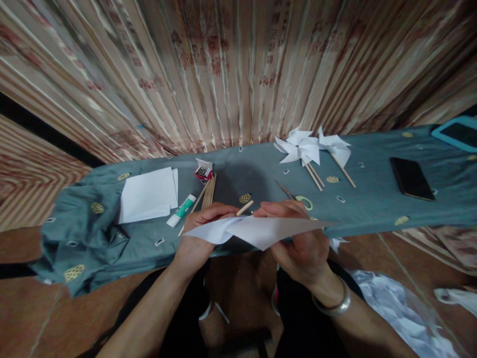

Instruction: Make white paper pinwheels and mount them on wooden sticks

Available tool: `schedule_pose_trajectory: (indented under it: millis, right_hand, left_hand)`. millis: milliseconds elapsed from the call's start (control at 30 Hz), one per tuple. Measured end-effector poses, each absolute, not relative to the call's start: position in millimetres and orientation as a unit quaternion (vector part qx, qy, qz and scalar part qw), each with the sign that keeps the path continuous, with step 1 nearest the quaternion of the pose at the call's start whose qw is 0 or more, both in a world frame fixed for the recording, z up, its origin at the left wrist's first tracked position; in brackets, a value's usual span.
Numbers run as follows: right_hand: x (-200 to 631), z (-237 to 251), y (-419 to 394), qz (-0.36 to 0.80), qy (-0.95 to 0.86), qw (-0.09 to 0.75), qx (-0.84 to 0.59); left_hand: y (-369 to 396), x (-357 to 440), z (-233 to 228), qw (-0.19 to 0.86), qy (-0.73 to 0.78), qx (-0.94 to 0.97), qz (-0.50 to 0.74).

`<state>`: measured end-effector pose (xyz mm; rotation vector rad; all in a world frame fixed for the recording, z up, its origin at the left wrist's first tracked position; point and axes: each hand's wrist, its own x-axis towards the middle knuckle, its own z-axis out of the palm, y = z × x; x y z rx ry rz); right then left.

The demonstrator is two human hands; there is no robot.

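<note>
My left hand [199, 236] and my right hand [298, 243] together hold a folded white paper piece [257, 229] just above the near edge of a low bench. A short wooden stick [244, 208] pokes up between my fingers behind the paper; which hand pinches it I cannot tell. My right wrist wears a metal bangle. Finished white paper pinwheels [311, 146] on wooden sticks lie further back on the bench.
The bench is draped in a grey-blue cloth [85, 238]. On it lie a stack of white paper [147, 194], a glue stick [181, 210], a bundle of wooden sticks [209, 191], a small red box [203, 171], scissors [294, 196], a black phone [412, 178] and a tablet [458, 133]. A striped curtain hangs behind.
</note>
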<state>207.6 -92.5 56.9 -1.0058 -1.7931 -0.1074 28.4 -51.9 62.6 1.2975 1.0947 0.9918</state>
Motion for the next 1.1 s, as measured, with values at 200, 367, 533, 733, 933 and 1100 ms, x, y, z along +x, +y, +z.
schedule_pose_trajectory:
  millis: [200,367,533,733,933,1100]
  right_hand:
    - [206.4,53.8,-92.3,-0.053,-0.748,0.502,-0.43]
    - [206.0,53.4,-92.3,-0.05,-0.747,0.505,-0.429]
    - [205.7,51.9,-92.6,-0.048,-0.751,0.503,-0.425]
    - [204.2,51.7,-93.4,-0.043,-0.745,0.509,-0.429]
    - [203.9,54.2,-96.3,0.014,-0.72,0.51,-0.47]
    - [204.4,52.2,-97.4,0.023,-0.715,0.509,-0.478]
  left_hand:
    - [-52.3,28.6,65.0,0.563,0.467,0.542,0.414]
    - [-51.9,27.6,61.7,0.576,0.423,0.539,0.446]
    - [-52.0,25.2,60.7,0.561,0.398,0.569,0.451]
    - [-51.5,23.6,59.8,0.54,0.384,0.591,0.461]
    - [-51.6,21.0,59.8,0.536,0.383,0.601,0.452]
    - [-52.5,18.9,62.6,0.507,0.387,0.627,0.447]
